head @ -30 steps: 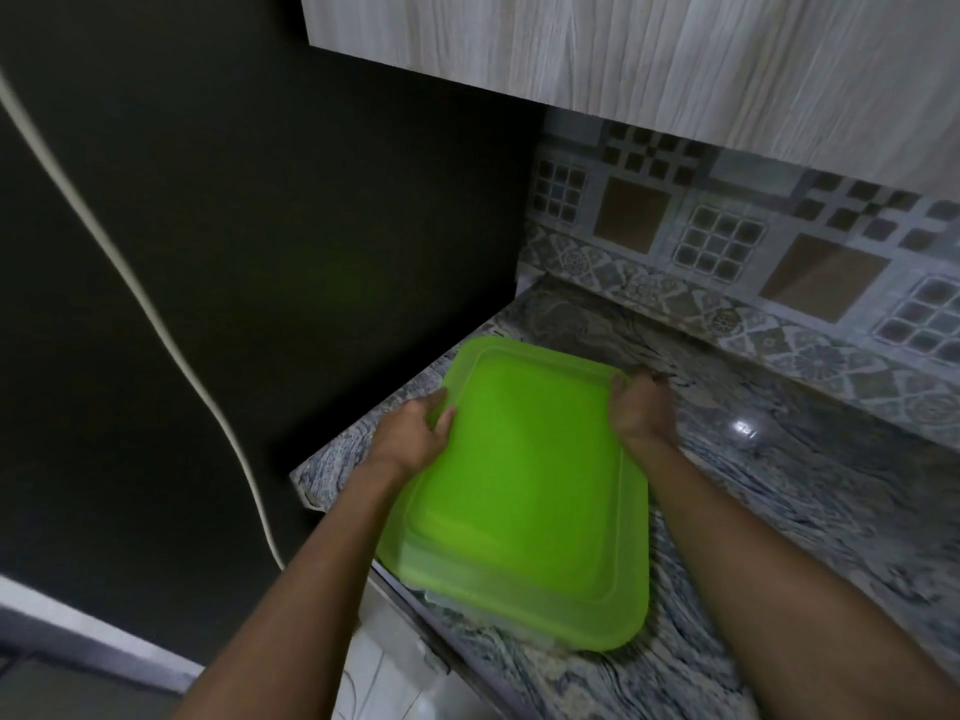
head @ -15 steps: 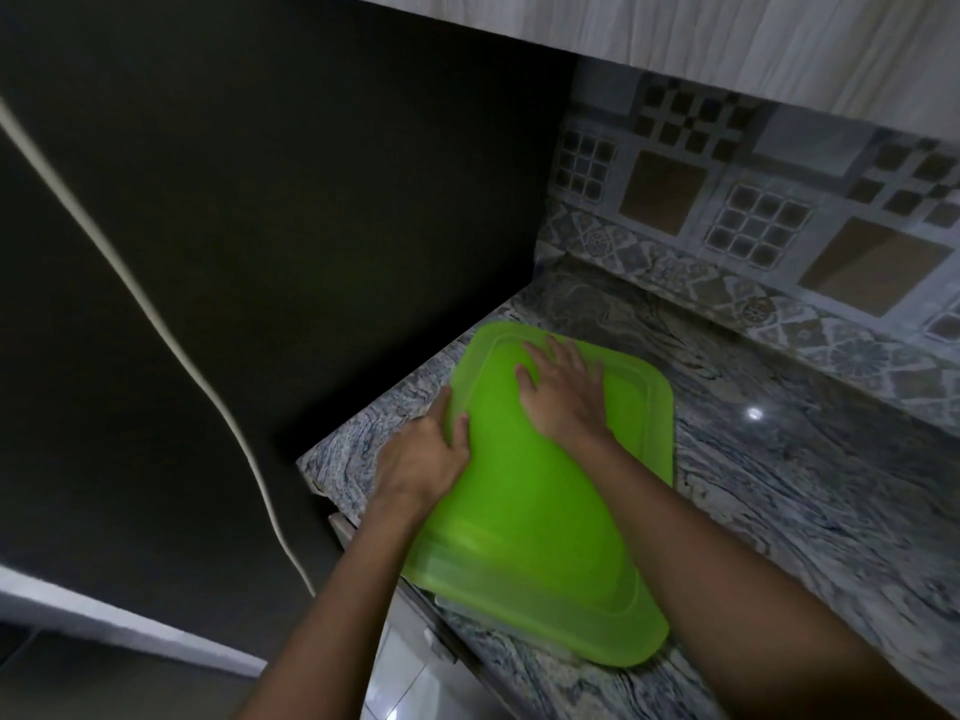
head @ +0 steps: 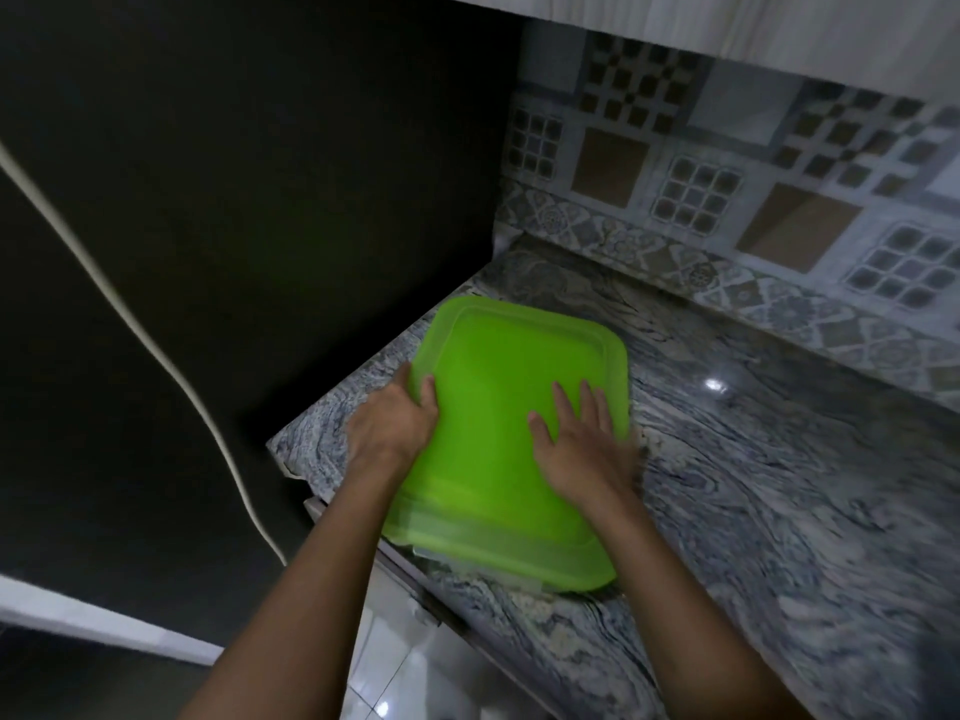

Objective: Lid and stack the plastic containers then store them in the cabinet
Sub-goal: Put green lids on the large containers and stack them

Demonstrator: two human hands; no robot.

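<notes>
A large rectangular bright green lid (head: pixel 498 387) lies on a clear plastic container (head: pixel 478 563) at the left end of the grey marbled countertop (head: pixel 779 485). Only a thin strip of the container shows under the lid's near edge. My left hand (head: pixel 392 423) grips the lid's left edge, thumb on top and fingers wrapped around the side. My right hand (head: pixel 582 444) lies flat on the lid's right half, fingers spread, palm down.
A dark wall (head: pixel 234 226) stands just left of the countertop, with a white cable (head: pixel 156 345) running down it. A patterned tile backsplash (head: pixel 727 200) runs behind. The underside of an upper cabinet (head: pixel 727 23) hangs overhead. White lower cabinet fronts (head: pixel 395 641) sit below the counter edge.
My right hand went from the lid's right edge to its middle, then to its right half, lying flat. My left hand stayed on the left edge.
</notes>
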